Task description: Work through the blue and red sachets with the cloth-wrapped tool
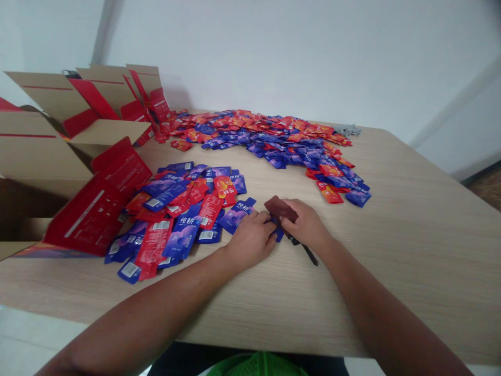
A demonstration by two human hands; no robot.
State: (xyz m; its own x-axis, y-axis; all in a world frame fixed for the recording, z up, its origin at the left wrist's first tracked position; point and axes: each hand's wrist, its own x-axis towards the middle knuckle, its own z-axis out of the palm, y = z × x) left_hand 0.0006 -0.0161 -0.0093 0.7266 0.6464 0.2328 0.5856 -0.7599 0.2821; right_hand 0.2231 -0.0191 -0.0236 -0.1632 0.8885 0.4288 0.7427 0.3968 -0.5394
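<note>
My left hand point(252, 237) rests on the table, its fingers curled onto a small blue packet point(279, 234) mostly hidden beneath them. Close to its right, my right hand point(307, 222) is closed on a flat, dark reddish-brown piece point(280, 208) whose kind I cannot make out. Below the right hand, a thin black strip point(310, 255) lies against the table, partly covered. A blue and purple packet point(237, 215) sits just beyond my left fingers. To the left spreads a loose pile of blue and red packets point(182, 230), some showing barcodes.
Open cardboard boxes point(35, 156) with red flaps point(90, 219) stand along the left side. A long heap of red and blue packets point(266, 136) curves across the back of the wooden table point(410, 250). Grey scraps point(348, 130) lie at its right end, near the white wall point(293, 57).
</note>
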